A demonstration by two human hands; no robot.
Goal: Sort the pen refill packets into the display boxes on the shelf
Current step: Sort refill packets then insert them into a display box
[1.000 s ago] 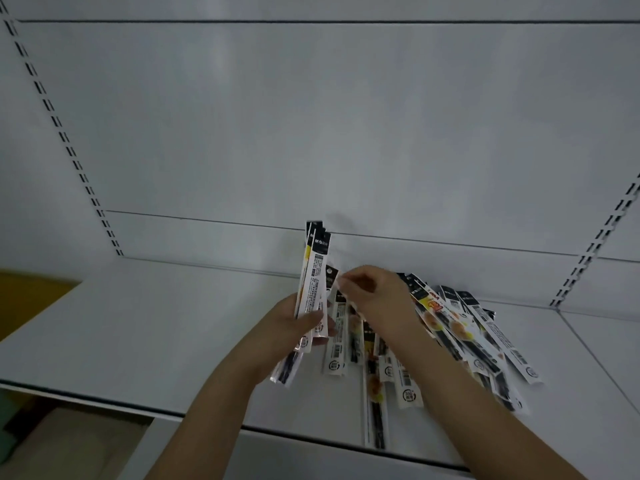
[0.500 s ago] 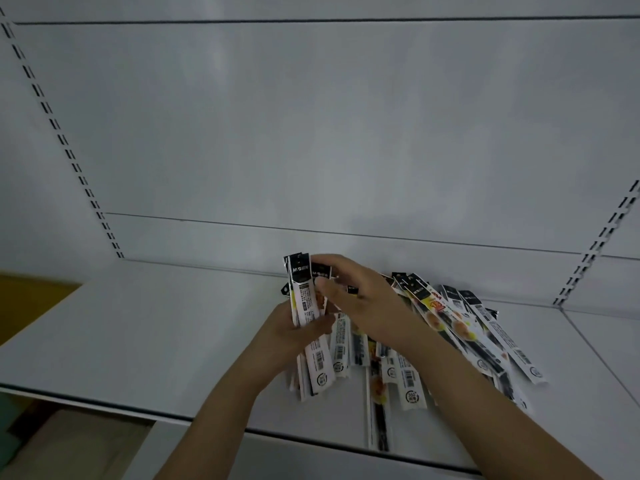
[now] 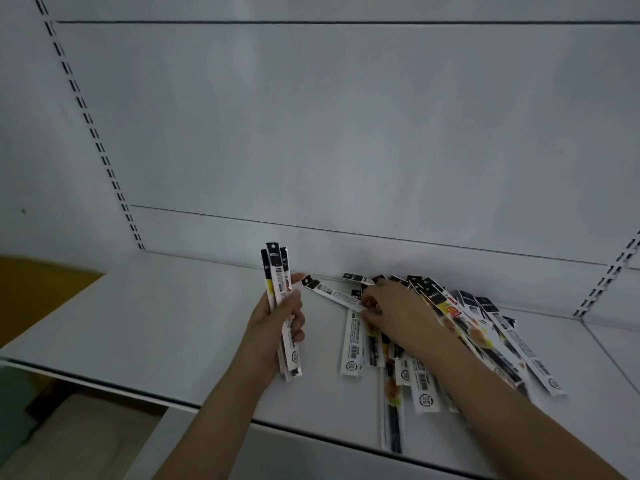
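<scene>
My left hand [image 3: 277,320] grips a small upright bundle of pen refill packets [image 3: 277,275], white with black tops. To its right, my right hand [image 3: 394,313] reaches into a loose pile of refill packets [image 3: 478,330] spread on the white shelf [image 3: 156,323]. Its fingers pinch one white packet [image 3: 332,293] that slants up to the left, its black top near my left thumb. More packets lie flat under and in front of my right wrist [image 3: 351,348]. No display box is in view.
The shelf's white back panel [image 3: 346,133] rises behind the pile, with slotted uprights at left [image 3: 86,119] and right [image 3: 609,275]. One packet overhangs the shelf's front edge [image 3: 393,427]. Below left are a yellow surface [image 3: 38,289] and a lower shelf.
My hands have drawn apart. The left hand moved left with its bundle held upright; the right hand dropped back to the pile and took hold of a single packet.
</scene>
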